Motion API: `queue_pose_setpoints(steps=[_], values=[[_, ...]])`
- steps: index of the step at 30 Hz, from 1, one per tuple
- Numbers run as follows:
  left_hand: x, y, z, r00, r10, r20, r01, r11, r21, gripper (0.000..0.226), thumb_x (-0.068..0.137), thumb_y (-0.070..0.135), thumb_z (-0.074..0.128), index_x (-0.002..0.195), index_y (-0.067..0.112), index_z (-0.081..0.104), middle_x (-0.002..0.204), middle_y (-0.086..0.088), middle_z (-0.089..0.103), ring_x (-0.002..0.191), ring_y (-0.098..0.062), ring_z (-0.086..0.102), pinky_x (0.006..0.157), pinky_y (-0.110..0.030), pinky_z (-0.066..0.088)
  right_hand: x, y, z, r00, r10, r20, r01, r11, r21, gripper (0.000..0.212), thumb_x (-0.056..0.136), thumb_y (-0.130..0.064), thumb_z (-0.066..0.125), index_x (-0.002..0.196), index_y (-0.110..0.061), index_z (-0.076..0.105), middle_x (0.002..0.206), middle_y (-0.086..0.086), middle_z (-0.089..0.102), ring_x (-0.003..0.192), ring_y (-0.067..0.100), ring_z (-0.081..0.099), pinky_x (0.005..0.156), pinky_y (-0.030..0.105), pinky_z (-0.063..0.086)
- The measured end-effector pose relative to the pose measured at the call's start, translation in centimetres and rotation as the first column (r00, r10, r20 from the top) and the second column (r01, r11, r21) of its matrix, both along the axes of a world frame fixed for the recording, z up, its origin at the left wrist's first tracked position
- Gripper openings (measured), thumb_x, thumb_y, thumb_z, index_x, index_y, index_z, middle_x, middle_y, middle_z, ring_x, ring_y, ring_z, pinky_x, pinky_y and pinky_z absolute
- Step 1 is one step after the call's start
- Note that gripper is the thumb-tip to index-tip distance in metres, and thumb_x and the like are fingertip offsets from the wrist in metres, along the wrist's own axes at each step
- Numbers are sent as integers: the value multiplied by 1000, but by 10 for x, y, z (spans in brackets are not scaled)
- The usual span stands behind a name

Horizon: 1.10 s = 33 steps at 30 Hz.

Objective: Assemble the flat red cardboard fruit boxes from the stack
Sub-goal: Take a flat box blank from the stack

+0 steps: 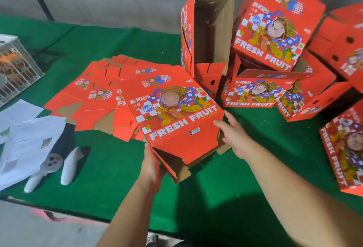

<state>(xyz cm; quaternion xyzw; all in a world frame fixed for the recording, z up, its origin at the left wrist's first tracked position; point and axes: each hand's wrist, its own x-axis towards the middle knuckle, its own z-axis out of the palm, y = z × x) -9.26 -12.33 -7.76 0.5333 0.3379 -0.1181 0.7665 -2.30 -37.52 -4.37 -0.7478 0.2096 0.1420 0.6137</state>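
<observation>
While hands (196, 148) hold one box (172, 113), another (211, 32) gapes

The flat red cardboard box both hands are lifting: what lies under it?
Under the flat red cardboard box the fanned stack of flat red boxes and green table cloth show. Whatever lies directly beneath its middle is covered.
</observation>
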Motion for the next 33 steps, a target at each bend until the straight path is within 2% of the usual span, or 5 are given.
queue_pose_setpoints(steps=[6,11,16,25,33], values=[[-10,-36,-1,979,-138,-148,151,986,77,70,103,66,26,149,18,49,153,-4,51,139,-29,47,119,-48,33,-3,-23,15,998,-39,43,39,999,15,34,96,-41,69,114,-65,53,102,-21,77,84,1,75,69,28,54],[-17,-61,4,973,-200,-116,209,975,78,37,107,42,38,132,18,52,135,-5,63,107,-22,65,66,-26,53,-7,-38,21,997,-49,67,50,999,-15,49,96,-27,72,121,-60,45,104,-20,74,83,4,76,62,26,56],[-17,-76,7,927,-368,-64,373,925,71,45,106,36,51,143,35,26,120,-9,73,99,-27,77,71,-33,63,-11,-50,17,987,-143,79,148,988,-55,27,95,-25,70,95,-49,57,78,-29,72,68,0,73,62,29,53],[-16,-100,5,810,-572,-134,581,813,42,34,100,27,56,129,9,56,107,-8,79,95,-23,69,88,-35,57,-35,-54,5,974,-209,84,224,849,-479,78,82,-45,69,151,-43,32,151,3,38,130,37,46,107,51,45],[-3,-127,5,700,-714,-1,706,691,153,26,103,33,53,112,19,73,110,1,78,104,-24,72,87,-33,49,-59,-27,-10,942,330,-64,-274,642,-716,82,96,-60,54,163,-43,10,174,-6,5,159,30,8,124,54,18]])
